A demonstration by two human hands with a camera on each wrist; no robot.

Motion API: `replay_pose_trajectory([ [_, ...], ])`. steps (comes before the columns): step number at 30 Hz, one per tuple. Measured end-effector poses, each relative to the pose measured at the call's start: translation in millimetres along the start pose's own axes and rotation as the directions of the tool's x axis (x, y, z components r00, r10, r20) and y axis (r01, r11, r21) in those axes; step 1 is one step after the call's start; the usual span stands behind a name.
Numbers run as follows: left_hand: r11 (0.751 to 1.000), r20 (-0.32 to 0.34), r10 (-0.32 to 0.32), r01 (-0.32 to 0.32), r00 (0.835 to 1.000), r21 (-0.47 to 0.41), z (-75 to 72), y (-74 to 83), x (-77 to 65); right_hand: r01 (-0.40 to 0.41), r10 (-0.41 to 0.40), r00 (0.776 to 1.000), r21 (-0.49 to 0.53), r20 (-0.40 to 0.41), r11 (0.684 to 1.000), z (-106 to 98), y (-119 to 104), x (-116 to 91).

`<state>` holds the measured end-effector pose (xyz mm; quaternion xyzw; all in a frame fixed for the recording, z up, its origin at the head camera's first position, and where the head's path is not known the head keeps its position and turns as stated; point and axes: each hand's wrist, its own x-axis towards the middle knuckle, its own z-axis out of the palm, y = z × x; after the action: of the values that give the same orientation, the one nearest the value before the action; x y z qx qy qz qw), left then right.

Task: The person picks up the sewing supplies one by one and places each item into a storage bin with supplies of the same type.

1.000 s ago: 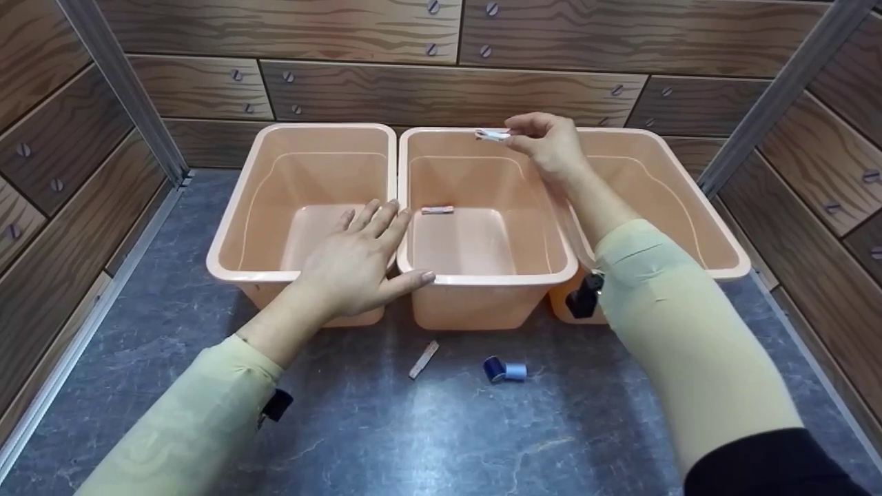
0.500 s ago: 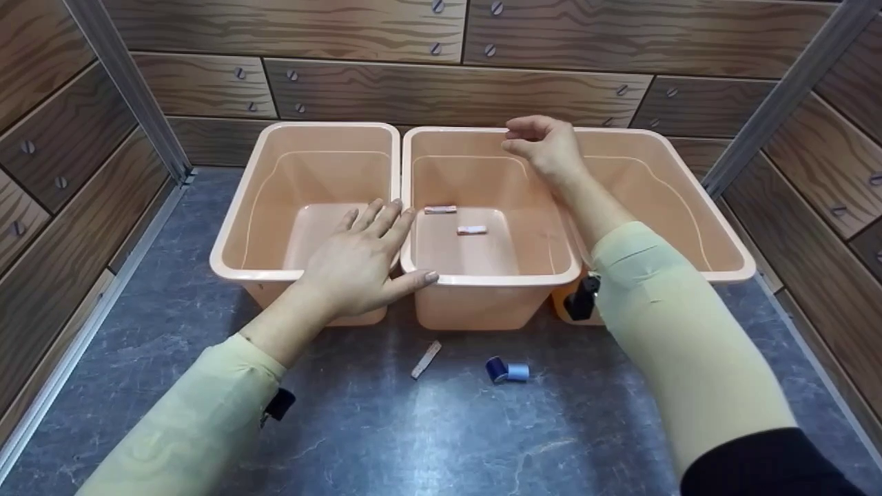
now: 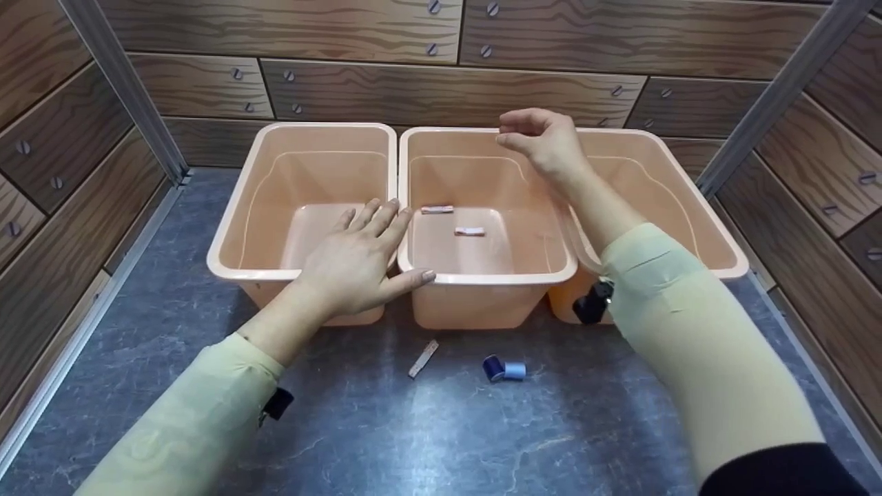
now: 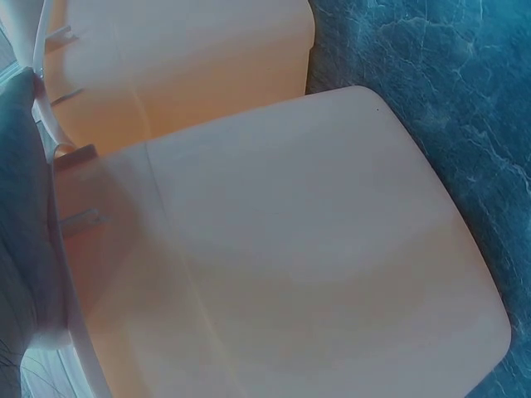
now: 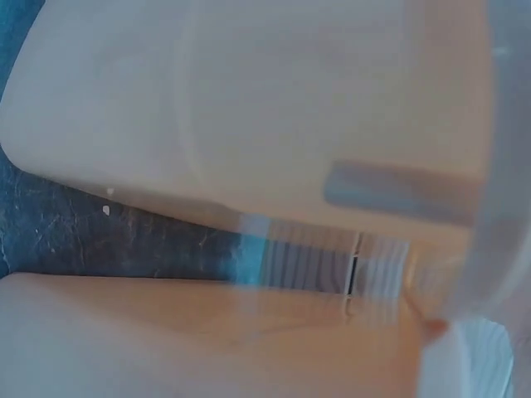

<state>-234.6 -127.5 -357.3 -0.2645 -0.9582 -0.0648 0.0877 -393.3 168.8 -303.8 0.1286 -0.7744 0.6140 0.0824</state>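
My left hand lies with fingers spread over the adjoining rims of the left bin and the middle bin. Its thumb rests on the middle bin's front rim. Above the back right corner of the middle bin is my right hand, thumb and fingers apart and holding nothing. Inside that bin are two small white strips with reddish markings, an upper strip and a lower strip. A similar strip lies on the table, left of a dark blue thread spool and a light blue spool.
A third peach bin stands at the right, partly hidden by my right forearm. The bins stand side by side on a dark marbled tabletop. Wood-patterned walls and metal posts enclose the sides and back.
My right hand has let go of a white strip, which has dropped into the middle bin beside the other one. The left hand has stayed in place.
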Motion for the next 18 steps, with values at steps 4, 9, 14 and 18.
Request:
replay_pose_trajectory([
  [4,1.000,-0.008,0.002,-0.002,1.000,-0.001,0.0,-0.3,-0.5,0.034,-0.034,0.999,0.001,0.042,0.999,2.7,-14.5,-9.7],
  [9,1.000,-0.002,-0.004,0.004,1.000,0.001,-1.6,-0.6,-1.4,0.071,-0.073,0.992,0.025,0.101,0.997,4.9,-33.8,-24.2],
  [14,1.000,0.009,-0.004,0.004,1.000,-0.005,-1.9,0.7,-0.5,0.106,-0.110,0.985,0.037,0.136,0.994,8.7,-44.6,-39.8],
  [18,1.000,0.012,-0.005,0.006,1.000,-0.012,-1.2,1.5,0.3,0.147,-0.147,0.974,0.013,0.169,0.989,11.6,-47.3,-54.4],
])
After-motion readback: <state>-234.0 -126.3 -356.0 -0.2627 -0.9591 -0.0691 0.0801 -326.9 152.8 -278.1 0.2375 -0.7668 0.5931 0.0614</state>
